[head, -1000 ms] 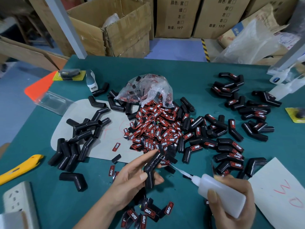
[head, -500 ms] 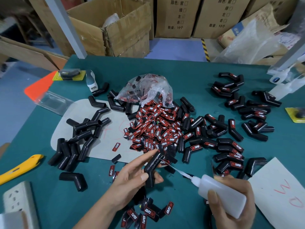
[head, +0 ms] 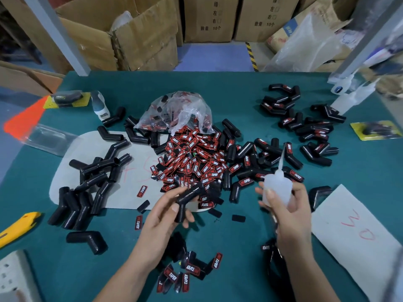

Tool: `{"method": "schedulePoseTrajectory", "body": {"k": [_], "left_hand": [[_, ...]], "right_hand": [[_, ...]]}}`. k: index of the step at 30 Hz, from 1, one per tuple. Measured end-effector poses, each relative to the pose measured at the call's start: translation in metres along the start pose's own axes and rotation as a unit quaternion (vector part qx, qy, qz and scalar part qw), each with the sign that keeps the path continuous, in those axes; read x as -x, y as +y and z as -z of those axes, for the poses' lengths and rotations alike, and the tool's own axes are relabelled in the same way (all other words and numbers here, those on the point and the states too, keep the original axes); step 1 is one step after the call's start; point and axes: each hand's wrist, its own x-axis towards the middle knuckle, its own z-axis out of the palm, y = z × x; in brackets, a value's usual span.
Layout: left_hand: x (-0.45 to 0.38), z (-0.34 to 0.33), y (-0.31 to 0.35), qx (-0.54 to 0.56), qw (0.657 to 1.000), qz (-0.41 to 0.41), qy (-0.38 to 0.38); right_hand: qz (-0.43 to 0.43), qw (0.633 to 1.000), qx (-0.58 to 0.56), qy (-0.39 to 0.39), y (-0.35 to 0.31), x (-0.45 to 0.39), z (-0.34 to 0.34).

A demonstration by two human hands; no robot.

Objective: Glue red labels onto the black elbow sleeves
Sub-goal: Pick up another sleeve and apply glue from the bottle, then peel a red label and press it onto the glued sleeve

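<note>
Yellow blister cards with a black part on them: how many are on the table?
2. One card lies at the far left beside the orange sheet; the other card lies at the right edge.

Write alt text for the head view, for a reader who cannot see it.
Over a teal table, the left hand grips a bare black rubber elbow sleeve while the right hand holds a translucent plastic glue bottle, nozzle pointing up. Behind them lies a heap of red labels, with unlabelled sleeves at left and labelled sleeves at right.
</note>
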Motion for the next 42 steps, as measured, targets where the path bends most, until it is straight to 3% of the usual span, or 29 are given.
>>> {"method": "schedulePoseTrajectory", "body": {"k": [4, 7, 11, 15, 18, 19, 21, 23, 25, 27, 33, 42], "left_hand": [[0.0, 0.001, 0.002, -0.033, 0.999, 0.016, -0.014], [0.0, 0.001, 0.002, -0.049, 0.998, 0.024, -0.026], [0.002, -0.004, 0.003, -0.084, 0.996, 0.014, -0.018], [0.002, -0.007, 0.004, -0.108, 0.994, -0.015, 0.016], [0.002, -0.01, 0.005, -0.122, 0.991, -0.033, 0.036], [0.002, -0.011, 0.005, -0.119, 0.991, -0.041, 0.048], [0.001, -0.011, 0.005, -0.119, 0.989, -0.061, 0.069], [0.001, -0.01, 0.006, -0.125, 0.986, -0.081, 0.079], [0.001, -0.009, 0.007, -0.126, 0.984, -0.091, 0.09], [0.001, -0.008, 0.009, -0.114, 0.982, -0.106, 0.102], [0.001, -0.001, 0.01, -0.115, 0.978, -0.13, 0.115], [0.005, -0.008, 0.012, -0.05, 0.988, -0.12, 0.087]], "right_hand": [[-0.007, 0.985, 0.175, -0.009, 0.01, -0.008, 0.004], [0.055, 0.933, 0.353, -0.033, 0.014, -0.009, 0.003], [0.073, 0.885, 0.459, -0.024, 0.015, -0.015, 0.001], [0.078, 0.88, 0.468, -0.018, 0.017, -0.017, 0.0], [0.077, 0.908, 0.412, 0.018, 0.013, -0.011, 0.002], [0.125, 0.911, 0.39, 0.055, 0.01, -0.006, 0.004], [0.276, 0.881, 0.37, 0.103, 0.003, 0.009, 0.001], [0.347, 0.866, 0.36, 0.023, 0.002, 0.024, -0.01], [0.313, 0.855, 0.4, -0.102, 0.003, 0.032, -0.03], [0.29, 0.816, 0.473, -0.159, 0.011, 0.033, -0.049], [0.275, 0.739, 0.586, -0.185, 0.033, 0.017, -0.074], [0.312, 0.743, 0.563, -0.182, 0.049, 0.008, -0.064]]}}
